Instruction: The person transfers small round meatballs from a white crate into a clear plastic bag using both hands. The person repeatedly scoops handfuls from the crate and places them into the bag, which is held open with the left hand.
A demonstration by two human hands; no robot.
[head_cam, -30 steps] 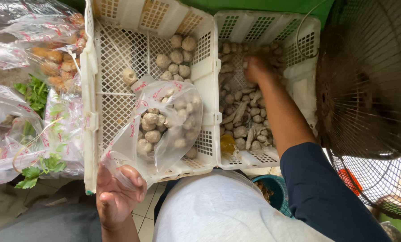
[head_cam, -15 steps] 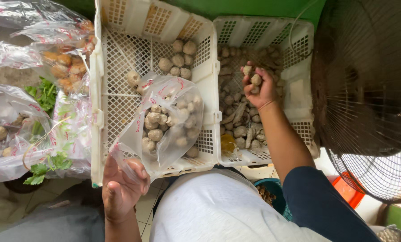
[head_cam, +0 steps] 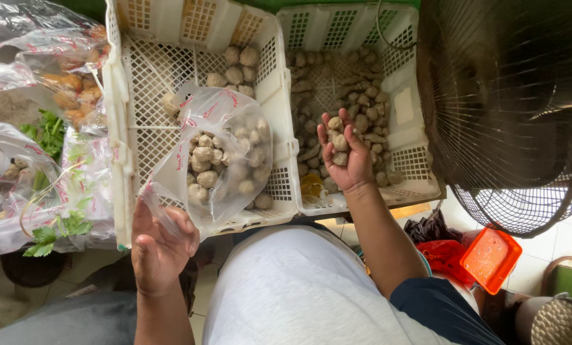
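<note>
I am watching a small clutch of pale round roots (head_cam: 338, 139) sitting in the cupped right hand (head_cam: 344, 156) — fingers curled up narrow around them, palm facing up, hovering over the right-hand white crate (head_cam: 406, 108), which is holding a loose heap of the same lumps. From that handful, the clear plastic bag (head_cam: 225, 153) is lying at about nine o'clock, just across the wall between the two crates. The bag is already part full of the same roots and is sagging inside the left white crate (head_cam: 139, 128). Its long axis is running from roughly one o'clock down to seven o'clock, belly high, loose edge low.

That low edge is ending in the left hand (head_cam: 158, 246), which is pinching the plastic between thumb and fingers — closed on the film, near the crate's front rim. I cannot tell exactly where the bag's mouth is opening; the crumpled film is hiding it, though it seems to be gathering toward the left hand at seven o'clock.

The right hand is the nearer one to the bag's bulging side; the left is only holding its tail.

Further out, at nine to ten o'clock, more bagged produce (head_cam: 68, 89) and some leafy greens (head_cam: 46, 131) are resting. At three o'clock a dark wire fan guard (head_cam: 509, 108) is looming, with an orange tray (head_cam: 490, 259) below it at four o'clock.
</note>
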